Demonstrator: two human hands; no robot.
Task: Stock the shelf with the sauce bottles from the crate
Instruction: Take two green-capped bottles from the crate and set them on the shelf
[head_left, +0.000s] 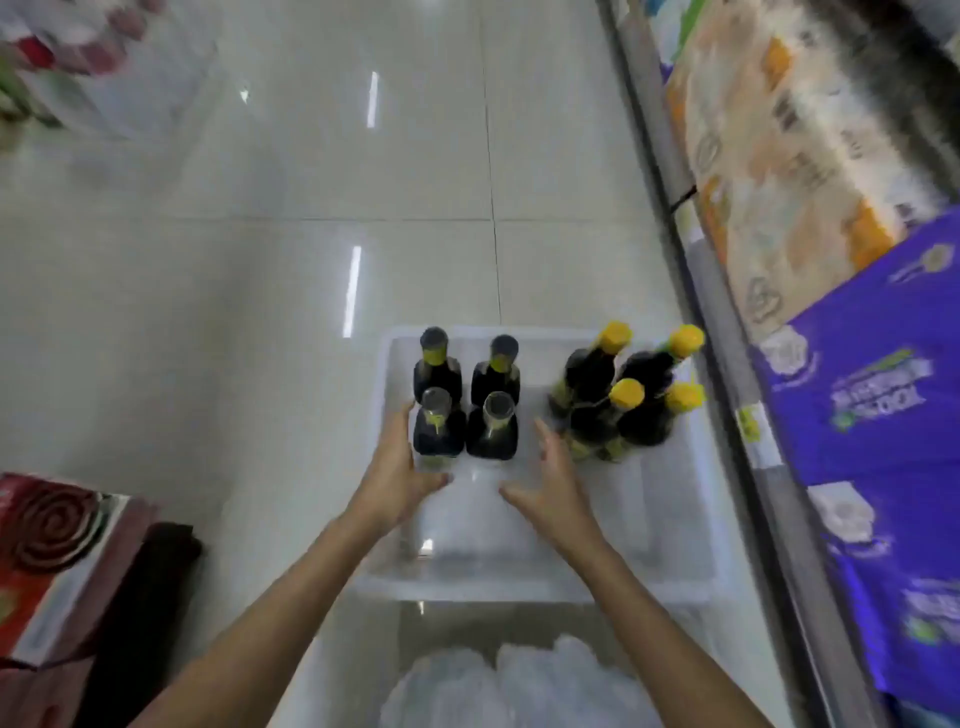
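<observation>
While yellow-capped bottles (626, 395) crowd the crate (524, 577), both hands reach in.

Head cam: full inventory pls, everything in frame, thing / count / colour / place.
crate: 1, clear plastic, on the floor at centre.
dark-capped bottles: 4, dark sauce, grey caps, square cluster in the crate's left half.
yellow-capped bottles: 4, dark sauce, yellow caps, cluster in the crate's right half.
second bin: 1, clear, nearest the camera, crumpled clear plastic inside.
shelf: 1, grey metal edge, along the right.
purple packs: several, purple, on the shelf.
orange-beige packs: blurred, count unclear, further along the shelf.
red swirl-print item: 1, lower left.
left hand: open, against the near-left dark-capped bottle.
right hand: open, between the clusters, holding nothing.
</observation>
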